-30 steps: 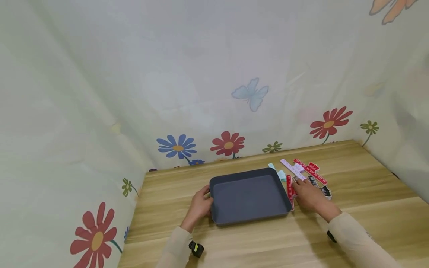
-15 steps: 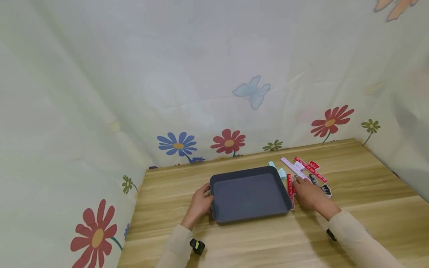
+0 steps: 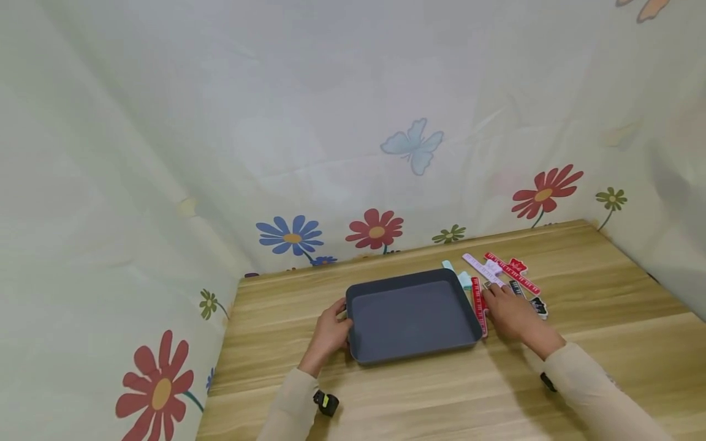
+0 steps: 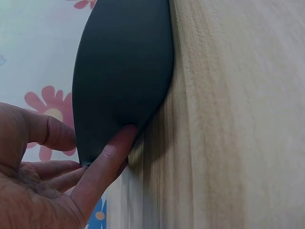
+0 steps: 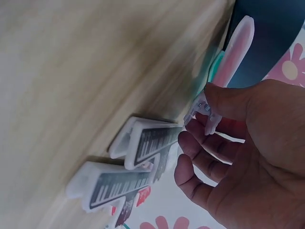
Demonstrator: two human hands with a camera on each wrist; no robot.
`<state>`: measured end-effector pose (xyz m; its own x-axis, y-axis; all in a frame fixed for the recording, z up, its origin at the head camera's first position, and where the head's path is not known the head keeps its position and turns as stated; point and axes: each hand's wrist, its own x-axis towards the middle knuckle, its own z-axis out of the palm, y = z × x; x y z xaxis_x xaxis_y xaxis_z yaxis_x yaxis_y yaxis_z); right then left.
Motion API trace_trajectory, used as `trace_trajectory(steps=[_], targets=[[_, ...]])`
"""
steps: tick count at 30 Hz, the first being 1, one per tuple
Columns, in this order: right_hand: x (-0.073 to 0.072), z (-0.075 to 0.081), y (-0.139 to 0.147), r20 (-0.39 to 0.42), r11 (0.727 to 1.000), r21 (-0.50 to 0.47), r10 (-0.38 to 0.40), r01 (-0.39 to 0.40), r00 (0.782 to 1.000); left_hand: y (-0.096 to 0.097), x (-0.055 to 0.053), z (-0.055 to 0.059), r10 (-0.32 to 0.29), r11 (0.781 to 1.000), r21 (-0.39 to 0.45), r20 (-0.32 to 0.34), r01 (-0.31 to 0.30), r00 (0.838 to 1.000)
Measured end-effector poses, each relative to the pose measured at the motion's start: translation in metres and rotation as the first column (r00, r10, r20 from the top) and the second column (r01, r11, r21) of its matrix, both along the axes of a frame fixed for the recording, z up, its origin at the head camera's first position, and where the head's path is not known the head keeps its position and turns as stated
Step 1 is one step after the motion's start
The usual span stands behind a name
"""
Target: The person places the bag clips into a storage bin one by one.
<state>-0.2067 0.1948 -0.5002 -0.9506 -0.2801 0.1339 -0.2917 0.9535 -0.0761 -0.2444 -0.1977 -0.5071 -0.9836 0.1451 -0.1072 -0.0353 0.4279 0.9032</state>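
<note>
Resting on the bench [image 3: 413,398], the dark grey tray [image 3: 413,315] has the person's left hand [image 3: 331,331] gripping its left end, thumb at the rim and fingers against the outer wall. Just beside the tray's right end is a red clip [image 3: 477,300], and the right hand [image 3: 514,312] pinches it between thumb and index finger, the other fingers loosely bent; from here I can't tell whether it is raised at all. At the tray's far right corner a pale blue clip [image 3: 466,280] shows, partly hidden by the wall. Farther out past that corner lie a purple clip [image 3: 477,266] and a second red clip [image 3: 518,277], close together. Also to the tray's right, near the right hand, are a black clip [image 5: 152,143] and another black clip [image 5: 119,188], both marked with piano keys. Nearer the person than the tray, a small black device [image 3: 326,404] sits by the left sleeve [image 3: 292,398]. Behind the tray hangs a pale backdrop [image 3: 331,122] printed with flowers and a blue butterfly [image 3: 413,146].
</note>
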Motion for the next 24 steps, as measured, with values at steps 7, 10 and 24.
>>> trace_trajectory(steps=[7,10,24], targets=[[-0.001,0.01,0.008,0.02,1.0,0.015,0.005,-0.006,1.0,0.005,0.002,0.0,0.004,1.0,0.006,0.009,-0.004,1.0],[-0.002,0.014,0.011,0.021,0.999,0.033,0.001,-0.001,1.0,0.007,0.003,0.001,0.006,1.0,0.004,0.014,-0.006,1.0],[-0.001,0.034,0.011,-0.012,0.999,0.046,0.029,-0.028,1.0,0.002,0.001,-0.002,0.033,0.999,-0.02,0.021,-0.033,0.999]])
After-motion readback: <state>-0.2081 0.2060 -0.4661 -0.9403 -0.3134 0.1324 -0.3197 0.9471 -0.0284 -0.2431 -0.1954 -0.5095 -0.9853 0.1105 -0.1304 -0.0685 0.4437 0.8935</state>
